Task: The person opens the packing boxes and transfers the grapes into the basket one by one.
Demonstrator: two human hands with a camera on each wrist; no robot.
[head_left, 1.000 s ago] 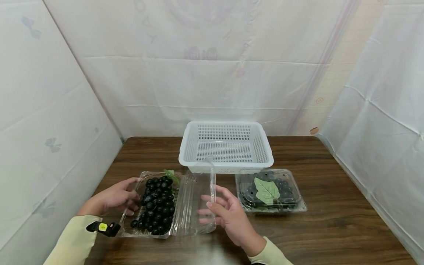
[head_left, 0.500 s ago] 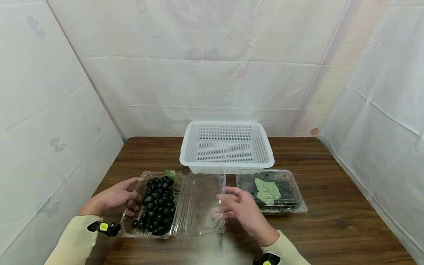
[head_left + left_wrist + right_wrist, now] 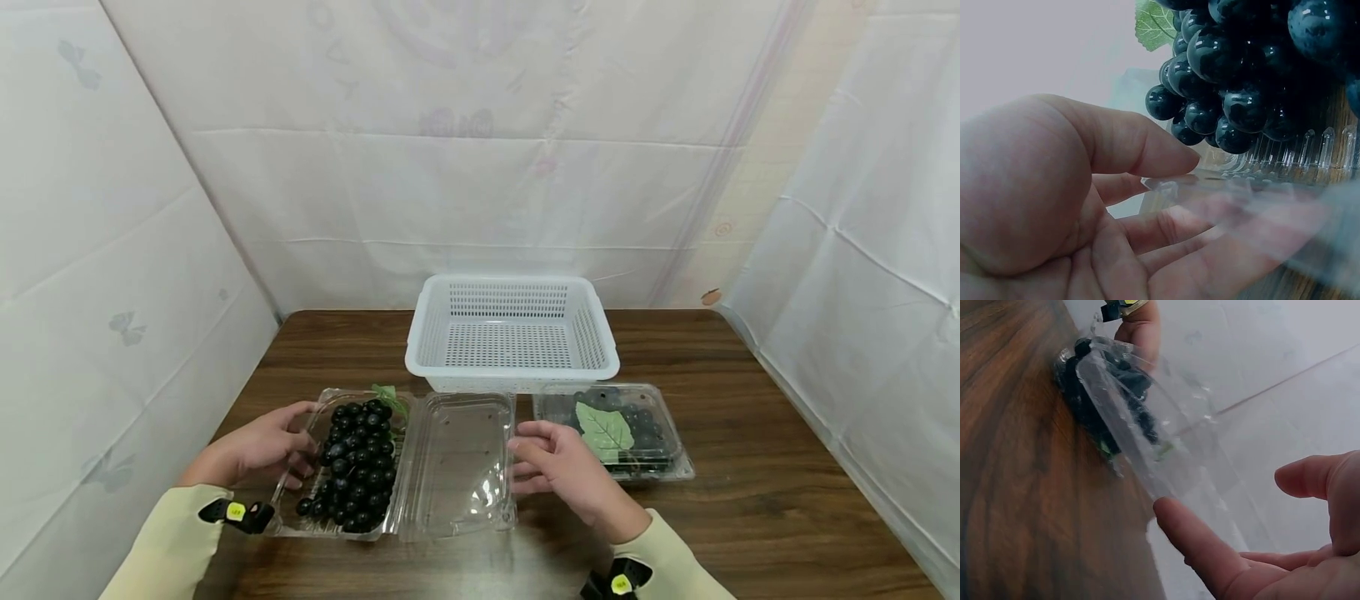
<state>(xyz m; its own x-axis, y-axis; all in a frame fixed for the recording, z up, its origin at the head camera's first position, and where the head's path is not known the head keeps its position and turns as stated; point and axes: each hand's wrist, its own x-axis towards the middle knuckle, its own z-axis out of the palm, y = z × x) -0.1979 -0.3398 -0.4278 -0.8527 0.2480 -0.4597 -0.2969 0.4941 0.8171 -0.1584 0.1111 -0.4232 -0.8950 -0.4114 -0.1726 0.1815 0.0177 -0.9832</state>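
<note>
The head view cuts off the near edge of the tabletop (image 3: 757, 508) and both sleeves (image 3: 161, 542). Toward the tabletop's right edge, a leaf (image 3: 604, 432) hides grapes (image 3: 648, 423) inside the closed clamshell (image 3: 680, 469), whose near left corner lies behind the right hand (image 3: 566, 475). The left wrist view crops the grape bunch (image 3: 1229, 62) at top and right; the open clamshell (image 3: 1266, 215) blurs fingers of the left hand (image 3: 1085, 206). The right wrist view smears its lid (image 3: 1122, 428).

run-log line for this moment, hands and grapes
left hand: holds clamshell; right hand: at open lid; black grapes: in clamshell; white basket: farther back
</note>
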